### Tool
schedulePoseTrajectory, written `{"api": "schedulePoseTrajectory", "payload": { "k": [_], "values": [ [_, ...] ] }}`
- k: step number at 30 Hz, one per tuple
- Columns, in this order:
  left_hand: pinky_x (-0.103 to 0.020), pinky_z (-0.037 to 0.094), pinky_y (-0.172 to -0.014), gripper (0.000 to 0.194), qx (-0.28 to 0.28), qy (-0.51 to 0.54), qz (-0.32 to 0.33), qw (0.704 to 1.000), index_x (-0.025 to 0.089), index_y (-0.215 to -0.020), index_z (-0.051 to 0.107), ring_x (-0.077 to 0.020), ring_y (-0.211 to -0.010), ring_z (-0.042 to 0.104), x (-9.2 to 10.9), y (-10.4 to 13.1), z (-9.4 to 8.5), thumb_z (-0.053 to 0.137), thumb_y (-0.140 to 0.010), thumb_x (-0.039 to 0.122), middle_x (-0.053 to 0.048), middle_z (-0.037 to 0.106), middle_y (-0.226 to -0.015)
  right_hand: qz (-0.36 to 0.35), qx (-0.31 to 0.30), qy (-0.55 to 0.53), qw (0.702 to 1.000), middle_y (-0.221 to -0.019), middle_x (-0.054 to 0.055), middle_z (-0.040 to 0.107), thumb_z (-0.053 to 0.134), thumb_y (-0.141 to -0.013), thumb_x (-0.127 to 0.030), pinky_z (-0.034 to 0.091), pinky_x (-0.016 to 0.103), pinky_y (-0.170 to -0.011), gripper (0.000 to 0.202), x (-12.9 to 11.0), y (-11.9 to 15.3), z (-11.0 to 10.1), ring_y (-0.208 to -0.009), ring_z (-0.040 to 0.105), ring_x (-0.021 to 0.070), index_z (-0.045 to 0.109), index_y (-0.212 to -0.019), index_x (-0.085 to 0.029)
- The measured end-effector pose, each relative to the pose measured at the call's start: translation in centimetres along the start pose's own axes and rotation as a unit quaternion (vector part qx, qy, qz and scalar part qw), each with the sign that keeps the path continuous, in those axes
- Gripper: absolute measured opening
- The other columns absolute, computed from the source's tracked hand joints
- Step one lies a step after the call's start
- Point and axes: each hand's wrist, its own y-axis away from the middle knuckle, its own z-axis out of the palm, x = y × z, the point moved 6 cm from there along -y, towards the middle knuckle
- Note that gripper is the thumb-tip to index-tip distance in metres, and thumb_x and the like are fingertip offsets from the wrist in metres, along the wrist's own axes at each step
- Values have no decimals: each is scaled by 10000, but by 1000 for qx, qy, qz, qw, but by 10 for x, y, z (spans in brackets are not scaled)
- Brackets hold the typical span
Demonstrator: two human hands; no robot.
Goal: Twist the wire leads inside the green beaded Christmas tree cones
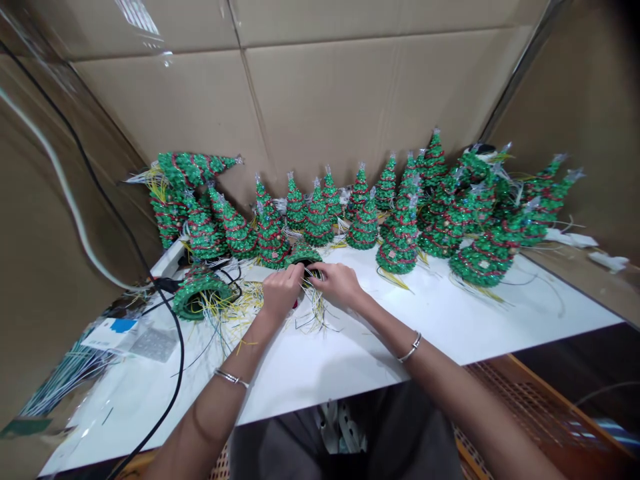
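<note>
A small green tinsel tree (303,253) lies on its side on the white table, its hollow base facing me. Thin white and yellow wires (317,305) spill from that base onto the tabletop. My left hand (283,288) is closed at the left rim of the base; its fingertips are too small to make out. On the right side, my right hand (334,283) pinches some of the wires at the opening, thumb and forefinger together. Another tree (199,293) lies to the left with its open base showing and yellow wires coming out.
Rows of green trees with red garlands (400,237) stand along the back. A black cable (181,333) and a white cable (63,177) hang at the left. Green wires (65,373) lie at the left edge. An orange crate (530,407) sits below the table's right side.
</note>
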Motion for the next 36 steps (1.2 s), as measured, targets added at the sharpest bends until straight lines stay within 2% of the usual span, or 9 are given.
{"api": "schedulePoseTrajectory", "payload": {
  "k": [3,6,15,18,21,24,28,33,36],
  "values": [
    [-303,323,-603,271,29,-7,1,1000,210,-994,670,-158,-655,630,-1,-1,-1,418,-1001,308,-28,694,-738,-11,23,-24,999,-819,-29,737,576,-861,-386,310,243,-598,345,0,2,2,-710,610,153,675,-1192,-370],
    [-302,330,-602,262,45,-9,5,999,210,-1054,666,-155,-651,635,-1,-1,-3,424,-1001,297,-21,701,-748,-26,48,-30,998,-785,-34,727,577,-873,-384,295,244,-591,349,-3,4,0,-682,599,146,660,-1211,-361],
    [-305,337,-616,287,9,17,20,1000,194,-1159,643,-175,-707,649,-4,3,1,419,-989,245,-51,715,-803,-6,16,15,1000,-801,-14,738,546,-872,-466,300,255,-590,357,-2,3,6,-721,632,178,670,-1198,-388],
    [-303,340,-618,295,-3,28,8,1000,191,-1151,647,-174,-720,648,-5,2,3,406,-990,249,-61,713,-815,-29,38,23,999,-800,1,734,537,-884,-449,293,252,-596,375,-5,5,5,-713,618,175,653,-1230,-360],
    [-301,335,-620,309,-7,32,11,999,197,-1112,667,-172,-710,640,-5,1,1,386,-998,255,-58,697,-769,-61,56,-34,996,-731,-16,692,560,-882,-383,277,240,-589,324,-5,6,5,-650,560,141,678,-1176,-315],
    [-292,333,-627,323,-11,40,21,999,204,-1085,680,-170,-712,636,-6,0,-2,379,-1006,290,-59,678,-730,-73,36,-146,986,-620,-46,584,598,-857,-345,277,223,-581,252,1,2,11,-582,468,109,716,-1062,-259],
    [-296,318,-617,312,3,35,36,999,218,-1081,684,-168,-684,626,-7,1,-5,390,-1004,287,-48,677,-719,-91,-25,-255,962,-563,-63,462,587,-854,-370,260,221,-558,291,5,-2,22,-548,356,98,721,-1037,-187],
    [-297,320,-606,268,29,36,40,998,207,-1074,678,-164,-666,627,-11,1,-4,431,-979,248,-40,694,-736,-54,-82,-172,980,-648,-33,584,589,-841,-463,259,227,-571,292,5,3,18,-595,435,106,767,-950,-257],
    [-286,310,-578,269,51,58,-13,997,202,-987,686,-155,-586,603,-19,0,-7,429,-983,283,-28,669,-650,-40,-102,-111,988,-673,-32,626,612,-808,-552,263,232,-581,315,5,6,13,-615,483,117,767,-965,-326]
  ]
}}
